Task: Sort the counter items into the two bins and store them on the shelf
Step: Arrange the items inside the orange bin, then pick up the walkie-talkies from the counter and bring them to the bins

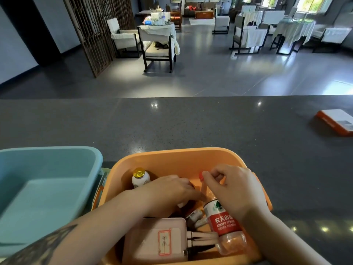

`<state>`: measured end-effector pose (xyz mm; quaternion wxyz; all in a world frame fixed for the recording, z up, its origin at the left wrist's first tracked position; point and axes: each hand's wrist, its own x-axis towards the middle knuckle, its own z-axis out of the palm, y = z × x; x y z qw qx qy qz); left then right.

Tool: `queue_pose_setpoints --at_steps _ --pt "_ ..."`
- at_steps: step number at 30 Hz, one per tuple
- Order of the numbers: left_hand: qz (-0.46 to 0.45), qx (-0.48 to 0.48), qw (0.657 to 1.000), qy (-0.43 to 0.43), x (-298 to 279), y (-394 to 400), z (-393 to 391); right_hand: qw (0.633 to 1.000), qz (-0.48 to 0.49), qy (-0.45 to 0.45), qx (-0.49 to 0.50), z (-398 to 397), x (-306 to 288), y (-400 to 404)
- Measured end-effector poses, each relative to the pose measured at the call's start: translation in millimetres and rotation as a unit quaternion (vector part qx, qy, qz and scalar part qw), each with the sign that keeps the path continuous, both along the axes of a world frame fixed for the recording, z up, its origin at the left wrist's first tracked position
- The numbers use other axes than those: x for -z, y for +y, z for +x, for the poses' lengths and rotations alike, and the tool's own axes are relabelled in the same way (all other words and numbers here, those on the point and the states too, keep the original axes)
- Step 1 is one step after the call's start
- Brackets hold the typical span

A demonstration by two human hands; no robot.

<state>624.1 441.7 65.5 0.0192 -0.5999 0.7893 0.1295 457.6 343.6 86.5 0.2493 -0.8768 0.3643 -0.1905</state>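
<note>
Right hand [234,190] pinches a red-capped bottle [205,185] inside the orange bin [181,159]; left hand [172,190], beside it, reaches among items, grip untellable. Arranging is judged underway; shelving is called for next.

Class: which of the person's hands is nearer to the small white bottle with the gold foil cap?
The left. The left hand lies just right of the small white bottle with the gold foil cap inside the orange plastic bin; the right hand is farther right, beyond the left.

Two bins: one orange [181,155], one blue [57,155]; two bottles: white [140,179], water [223,220]; one pink box [156,240]; one orange box [336,121]; two hands [172,190] [235,186].
</note>
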Motion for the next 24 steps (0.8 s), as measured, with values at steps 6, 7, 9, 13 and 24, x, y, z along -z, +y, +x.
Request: queue_pose_setpoints --at_steps 6,7,9,13,24 --pt "-0.024 -0.068 0.997 -0.029 5.3 -5.2 11.9 1.000 -0.002 0.006 -0.012 -0.8 2.4 -0.6" --pt "-0.028 -0.088 0.995 -0.023 4.3 -5.3 14.1 1.000 -0.002 0.005 -0.013 -1.2 2.8 -0.6" --pt "-0.051 -0.132 0.990 0.007 0.3 -1.7 18.2 1.000 0.001 0.004 -0.016 -1.2 2.5 -0.6" --pt "-0.098 -0.165 0.979 0.062 -16.2 10.1 21.0 1.000 0.008 0.021 -0.019 0.0 -3.3 -0.2" --pt "-0.109 -0.114 0.982 0.102 -46.0 11.3 -3.0 0.994 -0.084 0.009 0.063 -49.1 -30.1 28.6"
